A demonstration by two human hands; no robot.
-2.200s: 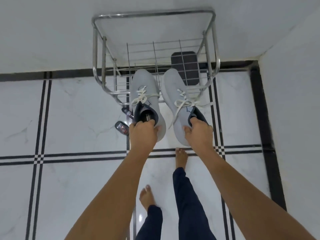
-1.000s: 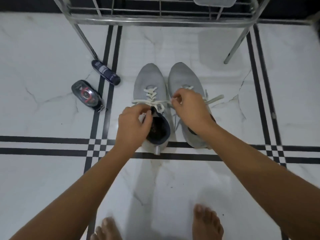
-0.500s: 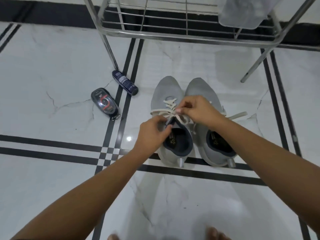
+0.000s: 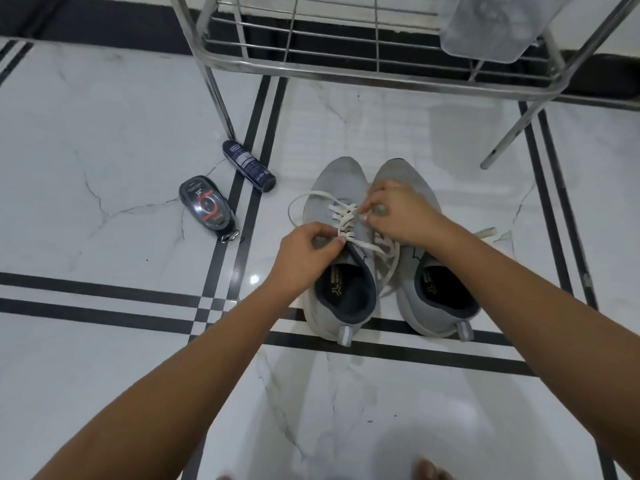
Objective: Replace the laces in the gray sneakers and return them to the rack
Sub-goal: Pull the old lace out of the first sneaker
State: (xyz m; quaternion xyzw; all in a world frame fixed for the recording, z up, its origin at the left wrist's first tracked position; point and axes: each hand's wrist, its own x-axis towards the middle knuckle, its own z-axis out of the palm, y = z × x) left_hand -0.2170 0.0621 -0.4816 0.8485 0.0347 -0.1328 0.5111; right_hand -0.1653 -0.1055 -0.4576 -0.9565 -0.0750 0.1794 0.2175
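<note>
The left sneaker (image 4: 337,183) and the right sneaker (image 4: 401,173), both gray, stand side by side on a white marble floor (image 4: 104,133) crossed by black stripes. Their toes point toward a steel wire rack (image 4: 346,69) and their heels toward the person bending over them. The pair sits on the floor just in front of the rack, not on it, with the heels over a double black line.

Both hands work at the white lace (image 4: 343,216) threaded through the left sneaker. The left hand (image 4: 304,251) has its grip closed on the lace near the top eyelets, thumb and forefinger pinching it just above the dark collar. The right hand (image 4: 398,213) reaches across the right sneaker, its grip pinching the same lace at the middle crossings. A slack loop of that lace arcs out over the floor on the left side of the shoe. More loose lace hangs between the two shoes, and a lace end (image 4: 485,233) lies on the floor to the right of the pair.

A dark bottle (image 4: 249,166) lies on its side near the rack's front left leg. An oval black case (image 4: 207,207) with a red ring lies just beside it. A translucent plastic container (image 4: 495,26) rests on the rack's right side. Bare toes (image 4: 429,469) show at the bottom edge.
</note>
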